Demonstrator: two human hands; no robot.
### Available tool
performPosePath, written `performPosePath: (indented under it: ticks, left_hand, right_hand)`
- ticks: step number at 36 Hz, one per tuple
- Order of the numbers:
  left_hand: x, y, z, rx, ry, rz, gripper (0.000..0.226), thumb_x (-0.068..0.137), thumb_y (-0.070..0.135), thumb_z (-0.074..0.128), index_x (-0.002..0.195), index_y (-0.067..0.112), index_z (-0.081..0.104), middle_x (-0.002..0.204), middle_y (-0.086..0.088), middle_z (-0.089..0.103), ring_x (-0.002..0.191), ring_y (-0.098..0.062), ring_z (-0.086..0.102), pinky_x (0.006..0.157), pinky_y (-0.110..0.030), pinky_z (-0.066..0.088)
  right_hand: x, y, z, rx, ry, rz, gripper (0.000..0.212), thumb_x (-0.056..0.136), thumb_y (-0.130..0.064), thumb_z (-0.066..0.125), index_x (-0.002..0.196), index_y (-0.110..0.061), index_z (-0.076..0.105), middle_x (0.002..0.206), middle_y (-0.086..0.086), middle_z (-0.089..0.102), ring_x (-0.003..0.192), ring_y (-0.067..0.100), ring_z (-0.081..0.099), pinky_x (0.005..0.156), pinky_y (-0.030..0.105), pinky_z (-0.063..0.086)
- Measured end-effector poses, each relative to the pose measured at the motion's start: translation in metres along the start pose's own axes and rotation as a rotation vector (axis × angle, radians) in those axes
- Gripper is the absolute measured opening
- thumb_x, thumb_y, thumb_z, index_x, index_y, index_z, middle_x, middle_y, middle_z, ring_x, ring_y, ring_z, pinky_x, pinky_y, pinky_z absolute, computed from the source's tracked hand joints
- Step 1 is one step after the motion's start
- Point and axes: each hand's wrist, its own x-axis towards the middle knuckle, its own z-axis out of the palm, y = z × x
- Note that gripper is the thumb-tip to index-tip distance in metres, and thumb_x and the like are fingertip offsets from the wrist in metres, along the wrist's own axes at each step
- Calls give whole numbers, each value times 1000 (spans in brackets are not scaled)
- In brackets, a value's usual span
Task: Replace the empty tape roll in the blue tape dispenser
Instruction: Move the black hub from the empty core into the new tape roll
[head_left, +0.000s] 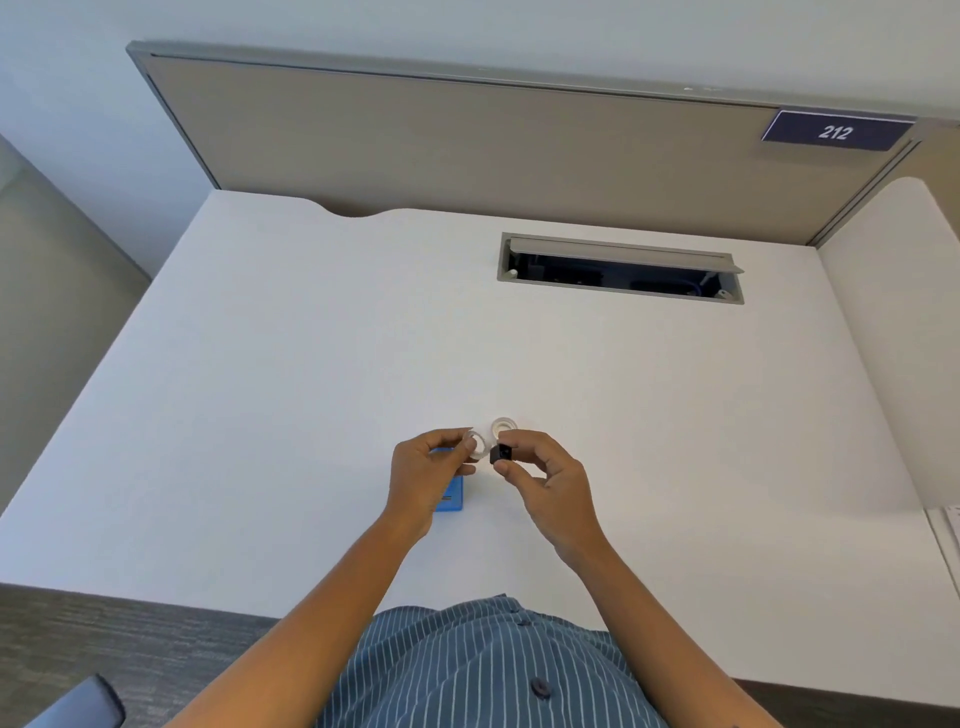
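The blue tape dispenser (451, 493) lies on the white desk (311, 364), mostly hidden under my left hand (428, 475). That hand pinches a clear tape roll (478, 448) between thumb and fingers, just above the desk. My right hand (543, 480) grips a small black spindle (501, 454) right beside that roll, nearly touching it. A second clear roll (503, 427) rests on the desk just beyond both hands.
A cable hatch (621, 267) stands open in the desk at the back right. A beige partition (467, 145) with a "212" sign (836, 132) closes off the far edge. A dark chair part (78, 704) shows at the bottom left.
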Motion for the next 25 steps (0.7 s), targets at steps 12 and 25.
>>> performPosePath:
  ticks: [12, 25]
  left_hand:
    - [84, 16, 2, 403, 88, 120, 8, 93, 13, 80, 101, 12, 79, 92, -3, 78, 83, -25, 79, 73, -32, 67]
    - [138, 10, 18, 802, -20, 147, 9, 92, 25, 80, 96, 17, 80, 99, 0, 80, 91, -21, 73, 81, -33, 60]
  right_hand:
    - [4, 8, -5, -65, 65, 63, 22, 95, -11, 83, 112, -23, 77, 116, -8, 77, 102, 12, 73, 77, 23, 63]
    - [2, 24, -12, -101, 27, 209, 19, 91, -19, 87, 107, -27, 79, 108, -12, 80, 92, 11, 73, 77, 20, 60]
